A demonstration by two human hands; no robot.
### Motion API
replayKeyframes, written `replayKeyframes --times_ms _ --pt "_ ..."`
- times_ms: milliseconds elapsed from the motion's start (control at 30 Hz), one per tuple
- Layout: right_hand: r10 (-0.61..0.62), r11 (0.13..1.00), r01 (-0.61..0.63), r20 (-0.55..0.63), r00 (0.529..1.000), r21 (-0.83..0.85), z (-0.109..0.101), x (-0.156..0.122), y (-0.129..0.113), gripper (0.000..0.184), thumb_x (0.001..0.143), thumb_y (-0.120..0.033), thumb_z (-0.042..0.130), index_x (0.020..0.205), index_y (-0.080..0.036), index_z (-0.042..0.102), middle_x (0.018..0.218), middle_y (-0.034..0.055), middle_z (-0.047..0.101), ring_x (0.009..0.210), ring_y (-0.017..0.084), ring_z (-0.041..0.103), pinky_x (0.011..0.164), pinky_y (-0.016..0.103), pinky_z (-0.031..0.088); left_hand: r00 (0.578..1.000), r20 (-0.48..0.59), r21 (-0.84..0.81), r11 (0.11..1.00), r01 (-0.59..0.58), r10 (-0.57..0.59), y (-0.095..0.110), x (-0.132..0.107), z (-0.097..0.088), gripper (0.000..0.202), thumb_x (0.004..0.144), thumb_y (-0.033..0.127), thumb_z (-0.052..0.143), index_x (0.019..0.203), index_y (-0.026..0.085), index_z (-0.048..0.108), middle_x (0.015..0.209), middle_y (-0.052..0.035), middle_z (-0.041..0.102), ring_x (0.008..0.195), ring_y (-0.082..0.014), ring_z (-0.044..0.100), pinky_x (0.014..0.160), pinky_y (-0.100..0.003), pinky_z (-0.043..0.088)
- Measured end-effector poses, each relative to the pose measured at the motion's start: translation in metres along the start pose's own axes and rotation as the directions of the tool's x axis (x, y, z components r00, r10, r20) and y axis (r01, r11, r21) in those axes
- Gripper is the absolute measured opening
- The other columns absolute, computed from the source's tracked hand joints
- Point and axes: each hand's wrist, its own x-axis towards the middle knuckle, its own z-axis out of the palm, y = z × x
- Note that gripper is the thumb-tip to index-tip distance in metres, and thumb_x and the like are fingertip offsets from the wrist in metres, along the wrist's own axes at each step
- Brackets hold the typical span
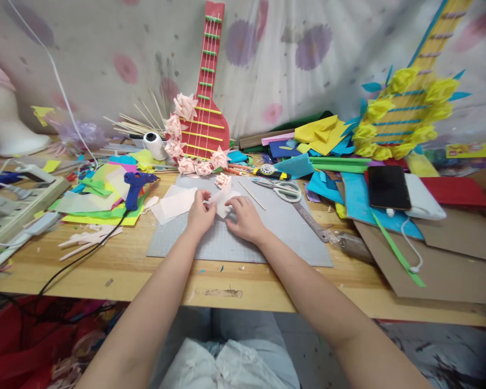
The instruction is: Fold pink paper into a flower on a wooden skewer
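Both my hands meet over a grey cutting mat (267,237) on the wooden table. My left hand (200,213) and my right hand (245,216) are closed, pinching a pale pink piece of paper (223,199) between their fingertips. A small pink paper flower (222,179) lies just beyond the paper. A loose stack of pale pink sheets (174,204) rests left of my left hand. A thin wooden stick (251,195) lies to the right of my right hand.
A blue glue gun (135,186) lies on coloured sheets at left. Scissors (281,189) and a metal ruler (312,221) lie right of the mat. A red cardboard guitar (204,102) and a yellow one (413,108) lean on the wall. A phone (387,187) rests at right.
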Motion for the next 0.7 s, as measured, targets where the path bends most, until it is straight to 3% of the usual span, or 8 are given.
replayKeyframes --times_ms 167,333,433,600,700 --pt "0.018 1.0 -0.018 -0.008 1.0 -0.025 0.003 0.002 0.001 0.035 0.067 -0.012 0.05 0.101 -0.019 0.051 0.102 0.009 0.051 0.098 0.024 0.041 0.085 0.037 0.035 0.991 0.019 -0.273 0.953 0.131 -0.131 -0.003 0.004 0.004 0.03 0.067 0.022 0.053 0.092 0.021 0.036 0.087 0.0012 0.048 0.046 -0.0032 0.048 0.04 -0.017 0.039" --pt "0.025 1.0 -0.024 -0.083 0.996 0.007 0.003 0.003 0.004 0.019 0.072 -0.011 0.048 0.087 -0.021 0.056 0.098 0.0065 0.053 0.097 0.021 0.042 0.084 0.034 0.036 0.987 0.094 -0.36 0.92 0.155 -0.129 0.001 0.0 0.009 0.032 0.066 0.024 0.054 0.09 0.021 0.033 0.09 0.0008 0.045 0.051 -0.004 0.051 0.045 -0.02 0.046" --pt "0.022 1.0 -0.021 -0.087 0.996 0.02 0.003 0.003 0.007 0.014 0.072 -0.009 0.048 0.076 -0.02 0.056 0.094 0.0057 0.055 0.094 0.02 0.043 0.081 0.032 0.037 0.992 0.071 -0.23 0.966 0.117 -0.103 -0.001 0.0 0.01 0.034 0.066 0.022 0.054 0.093 0.021 0.033 0.09 0.0007 0.044 0.053 -0.0042 0.051 0.051 -0.022 0.047" --pt "0.03 0.999 -0.03 0.002 1.0 0.038 0.003 0.002 0.011 0.015 0.069 -0.006 0.049 0.072 -0.019 0.056 0.083 0.0045 0.058 0.089 0.019 0.044 0.079 0.031 0.038 0.993 -0.109 0.213 0.977 -0.009 0.033 0.001 -0.002 0.005 0.043 0.061 0.012 0.054 0.1 0.018 0.038 0.092 -0.0043 0.043 0.065 -0.0098 0.049 0.07 -0.031 0.046" --pt "0.043 0.998 -0.043 -0.003 0.999 0.055 0.005 0.001 0.013 0.012 0.07 -0.009 0.051 0.072 -0.02 0.056 0.082 0.0038 0.059 0.088 0.019 0.045 0.079 0.031 0.038 0.988 -0.061 0.355 0.929 -0.109 0.139 0.006 -0.004 -0.001 0.037 0.062 0.009 0.052 0.097 0.018 0.047 0.096 -0.0063 0.041 0.076 -0.0139 0.048 0.077 -0.033 0.044"
